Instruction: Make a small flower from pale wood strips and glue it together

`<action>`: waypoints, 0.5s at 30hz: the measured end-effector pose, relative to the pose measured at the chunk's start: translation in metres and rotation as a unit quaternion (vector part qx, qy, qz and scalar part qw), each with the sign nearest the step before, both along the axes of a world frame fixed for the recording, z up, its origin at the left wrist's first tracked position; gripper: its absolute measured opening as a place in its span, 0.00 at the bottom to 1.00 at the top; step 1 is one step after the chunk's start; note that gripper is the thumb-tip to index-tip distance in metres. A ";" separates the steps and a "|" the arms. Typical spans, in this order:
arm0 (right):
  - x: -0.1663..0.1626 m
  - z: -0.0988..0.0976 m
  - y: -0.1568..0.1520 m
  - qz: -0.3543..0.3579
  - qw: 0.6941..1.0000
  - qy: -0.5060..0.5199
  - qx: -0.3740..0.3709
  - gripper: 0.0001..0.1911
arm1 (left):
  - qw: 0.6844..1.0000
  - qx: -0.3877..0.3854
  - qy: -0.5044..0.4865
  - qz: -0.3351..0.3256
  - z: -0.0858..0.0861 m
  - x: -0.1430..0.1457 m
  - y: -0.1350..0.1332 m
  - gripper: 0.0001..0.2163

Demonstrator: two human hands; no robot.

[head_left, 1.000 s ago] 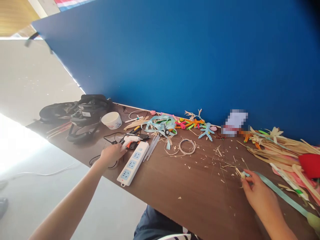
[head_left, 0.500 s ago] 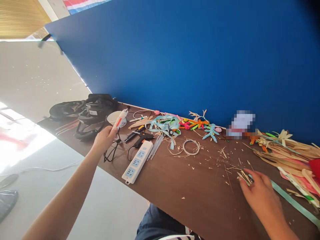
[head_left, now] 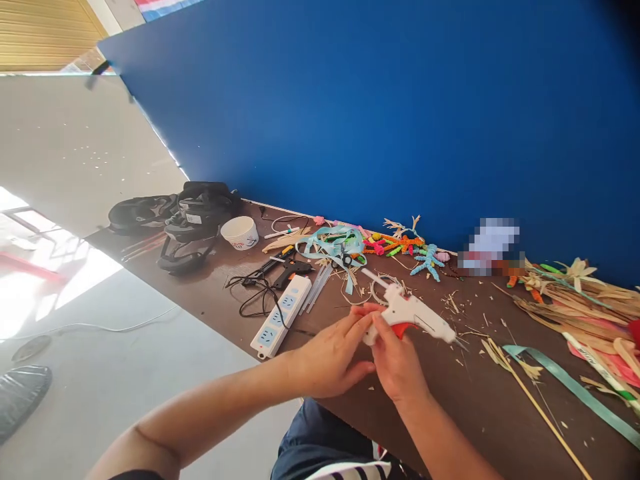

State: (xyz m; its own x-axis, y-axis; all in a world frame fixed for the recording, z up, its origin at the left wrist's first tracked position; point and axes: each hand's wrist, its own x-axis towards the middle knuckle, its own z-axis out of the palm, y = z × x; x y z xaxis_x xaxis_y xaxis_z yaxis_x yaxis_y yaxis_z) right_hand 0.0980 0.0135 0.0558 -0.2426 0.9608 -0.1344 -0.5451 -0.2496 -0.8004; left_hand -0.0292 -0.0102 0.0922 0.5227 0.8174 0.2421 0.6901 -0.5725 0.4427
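Observation:
A white hot glue gun (head_left: 427,319) with a red trigger is held over the table, its nozzle toward the right and a glue stick (head_left: 374,278) sticking out of its back. My right hand (head_left: 401,365) is closed on its handle, thumb along the side. My left hand (head_left: 336,353) is beside the handle, fingers stretched out against it and thumb apart. Right of the hands lies a straw stalk (head_left: 543,405) with a frayed tip, next to a light teal ribbon (head_left: 575,387).
A white power strip (head_left: 284,317), a black glue gun (head_left: 293,270) and spare glue sticks (head_left: 317,289) lie on the left. Behind are a paper cup (head_left: 240,233), a black bag (head_left: 203,210) and tangled blue ribbon (head_left: 333,243). Dried straw (head_left: 585,303) is heaped right. A blue panel (head_left: 375,120) stands behind.
My left hand has brought the white glue gun rightward from near the cup. My right hand has let go of the straw pieces, moved left and taken the gun's handle.

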 end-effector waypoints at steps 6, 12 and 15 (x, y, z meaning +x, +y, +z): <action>0.067 0.013 0.003 -0.050 0.997 0.024 -0.050 0.10 | 0.944 -0.012 0.174 0.281 0.003 -0.148 0.037 0.13; 0.112 0.027 0.006 -0.159 0.986 -0.025 -0.036 0.10 | 0.940 -0.099 0.253 0.205 -0.017 -0.215 0.036 0.17; 0.121 0.034 0.006 -0.199 0.978 -0.043 -0.053 0.09 | 0.925 -0.068 0.281 0.245 -0.032 -0.210 0.039 0.17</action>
State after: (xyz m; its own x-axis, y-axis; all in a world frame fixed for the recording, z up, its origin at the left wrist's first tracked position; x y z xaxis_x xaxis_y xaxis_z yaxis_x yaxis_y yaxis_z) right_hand 0.2189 0.0191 0.0898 0.1633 0.9563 -0.2426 -0.5475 -0.1167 -0.8286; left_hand -0.2391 0.0292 0.0606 0.0926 0.9926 -0.0789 0.9953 -0.0945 -0.0206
